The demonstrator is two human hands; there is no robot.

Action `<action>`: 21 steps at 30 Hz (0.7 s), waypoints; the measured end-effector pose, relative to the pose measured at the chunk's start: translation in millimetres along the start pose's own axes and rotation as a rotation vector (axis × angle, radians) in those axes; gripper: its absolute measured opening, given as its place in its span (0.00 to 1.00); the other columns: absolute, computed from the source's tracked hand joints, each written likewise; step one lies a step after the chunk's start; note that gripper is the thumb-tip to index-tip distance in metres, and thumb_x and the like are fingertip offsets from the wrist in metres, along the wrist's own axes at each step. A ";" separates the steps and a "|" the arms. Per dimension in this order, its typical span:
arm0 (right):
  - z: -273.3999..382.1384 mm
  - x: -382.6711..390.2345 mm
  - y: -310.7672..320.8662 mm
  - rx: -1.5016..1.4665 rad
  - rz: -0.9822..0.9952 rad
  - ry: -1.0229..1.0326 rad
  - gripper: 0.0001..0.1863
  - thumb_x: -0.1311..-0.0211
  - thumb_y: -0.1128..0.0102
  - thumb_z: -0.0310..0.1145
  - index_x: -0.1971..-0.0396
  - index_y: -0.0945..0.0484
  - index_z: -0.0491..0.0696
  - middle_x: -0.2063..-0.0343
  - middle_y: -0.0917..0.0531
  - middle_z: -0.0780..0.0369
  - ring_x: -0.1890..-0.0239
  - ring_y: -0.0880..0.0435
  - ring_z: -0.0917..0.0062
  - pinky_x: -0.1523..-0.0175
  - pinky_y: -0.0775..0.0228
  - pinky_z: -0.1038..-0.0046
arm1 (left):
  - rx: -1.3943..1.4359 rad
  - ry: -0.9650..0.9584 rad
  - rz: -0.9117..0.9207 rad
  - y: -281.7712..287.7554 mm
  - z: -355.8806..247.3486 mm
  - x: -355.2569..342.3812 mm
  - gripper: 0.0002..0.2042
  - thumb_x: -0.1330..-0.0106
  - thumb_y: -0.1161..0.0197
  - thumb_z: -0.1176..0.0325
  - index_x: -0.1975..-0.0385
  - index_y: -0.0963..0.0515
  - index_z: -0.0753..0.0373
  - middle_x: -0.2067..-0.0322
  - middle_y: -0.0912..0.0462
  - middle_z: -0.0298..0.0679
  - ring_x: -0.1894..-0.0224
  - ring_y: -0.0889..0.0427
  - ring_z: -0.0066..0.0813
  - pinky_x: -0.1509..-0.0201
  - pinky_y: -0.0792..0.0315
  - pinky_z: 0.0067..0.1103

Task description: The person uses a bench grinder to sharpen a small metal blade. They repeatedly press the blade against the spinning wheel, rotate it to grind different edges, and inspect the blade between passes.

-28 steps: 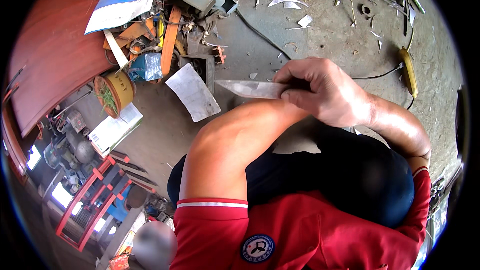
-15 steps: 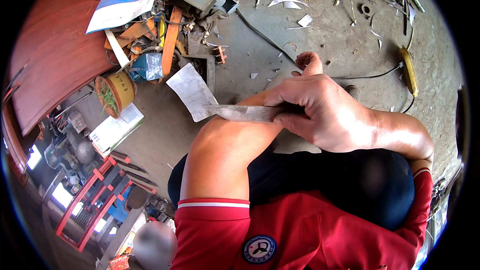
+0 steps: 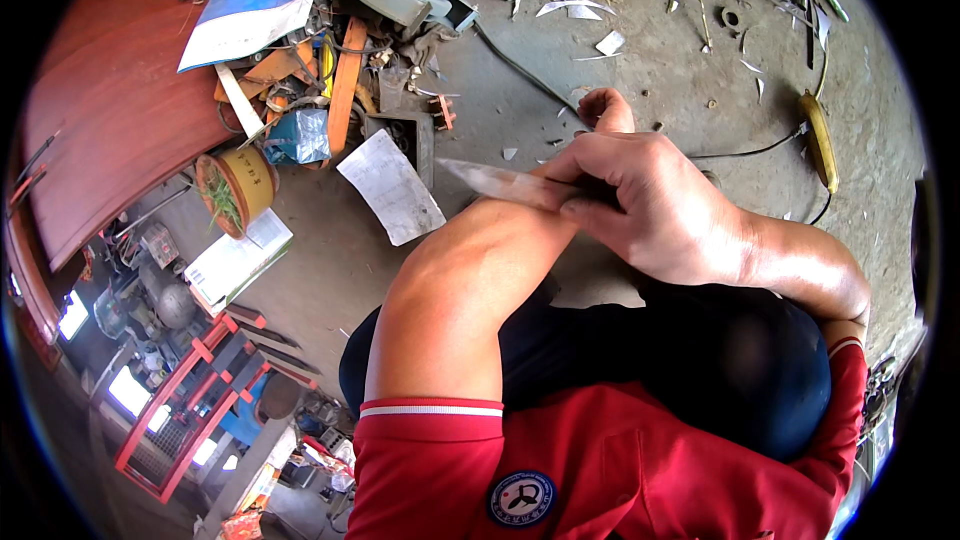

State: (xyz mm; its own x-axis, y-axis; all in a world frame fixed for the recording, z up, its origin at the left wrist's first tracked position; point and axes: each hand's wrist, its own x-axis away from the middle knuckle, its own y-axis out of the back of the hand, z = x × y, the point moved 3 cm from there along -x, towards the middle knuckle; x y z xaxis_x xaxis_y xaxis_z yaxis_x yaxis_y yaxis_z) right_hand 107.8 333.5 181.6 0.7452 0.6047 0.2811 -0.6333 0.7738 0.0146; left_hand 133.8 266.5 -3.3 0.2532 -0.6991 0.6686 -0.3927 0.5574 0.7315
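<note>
- The flat, pointed, grey metal blade (image 3: 500, 180) lies across the view of the bare left forearm (image 3: 485, 265); whether it touches the skin cannot be told.
- A nick or cut looks the main danger: a slight roll of the right wrist could turn an edge into the skin, if that edge is sharp.
- The grip takes in only the blade's rear end, so a snag along its length could twist it loose.
- The bare right hand (image 3: 680, 210) is closed on the blade, back of the hand upward, thumb on the side nearer the body, the tip pointing left.
- The right forearm (image 3: 805, 260) comes in from the right, elbow bent.
- The left arm is sharply bent, its forearm passing beneath the right hand; beyond it a curled part of the left hand (image 3: 610, 112) shows. What that hand grips, if anything, cannot be told.
</note>
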 end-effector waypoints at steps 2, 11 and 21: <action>-4.8 1.3 -0.5 0.026 -0.006 0.002 0.12 0.40 0.35 0.20 0.56 0.20 0.40 0.65 0.15 0.56 0.60 0.13 0.69 0.52 0.22 0.70 | 0.193 0.030 -0.016 0.4 10.1 19.4 0.08 0.34 0.42 0.73 0.62 0.15 0.63 0.67 0.14 0.38 0.63 0.17 0.37 0.62 0.27 0.37; 1.3 3.4 0.0 -0.035 -0.010 0.054 0.13 0.41 0.33 0.20 0.56 0.22 0.40 0.69 0.17 0.57 0.65 0.18 0.76 0.58 0.24 0.70 | 0.959 0.245 0.019 -7.7 49.2 128.0 0.08 0.34 0.42 0.72 0.63 0.15 0.63 0.67 0.14 0.38 0.63 0.16 0.36 0.60 0.26 0.36; -4.6 5.6 17.3 -0.805 0.116 -0.145 0.12 0.28 0.38 0.30 0.51 0.20 0.41 0.70 0.18 0.65 0.70 0.20 0.86 0.65 0.25 0.82 | 1.716 0.099 -0.215 69.8 63.4 92.3 0.08 0.34 0.42 0.72 0.63 0.15 0.63 0.67 0.14 0.38 0.62 0.16 0.35 0.59 0.25 0.36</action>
State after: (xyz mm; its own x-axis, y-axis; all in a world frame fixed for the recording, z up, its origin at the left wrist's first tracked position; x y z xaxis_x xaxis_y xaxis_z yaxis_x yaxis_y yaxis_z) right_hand 102.0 351.1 179.0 0.6150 0.7015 0.3601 -0.3208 0.6397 -0.6985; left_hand 73.6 212.5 100.9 0.4461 -0.6263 0.6394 -0.7477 -0.6534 -0.1184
